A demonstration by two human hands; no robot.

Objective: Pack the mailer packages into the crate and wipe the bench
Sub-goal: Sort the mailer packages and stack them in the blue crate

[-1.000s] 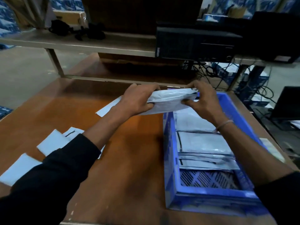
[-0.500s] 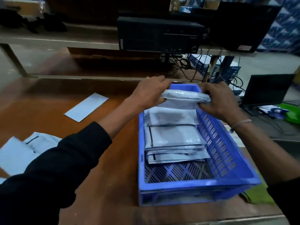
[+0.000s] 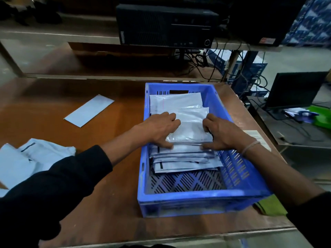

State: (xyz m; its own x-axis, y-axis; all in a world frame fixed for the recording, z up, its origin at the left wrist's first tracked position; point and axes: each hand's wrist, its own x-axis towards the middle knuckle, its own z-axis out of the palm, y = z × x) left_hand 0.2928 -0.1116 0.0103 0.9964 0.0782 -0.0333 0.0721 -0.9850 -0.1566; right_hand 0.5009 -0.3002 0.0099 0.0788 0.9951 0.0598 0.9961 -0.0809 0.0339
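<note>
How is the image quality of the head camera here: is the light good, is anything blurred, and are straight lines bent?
Head view: the light is dim, with a blue cast; the bench shows a soft sheen, no hard glare; the shelf behind is dark; the hands and the mailer look slightly soft; the wide lens bends the bench edge and the crate near the corners.

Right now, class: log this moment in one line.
packing | left hand, right hand hold mailer in crate | mailers on bench remain

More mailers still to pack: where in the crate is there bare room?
The crate floor is bare along its near wall, below the mailer stack. The far half is crowded, with both hands on the top mailer.
</note>
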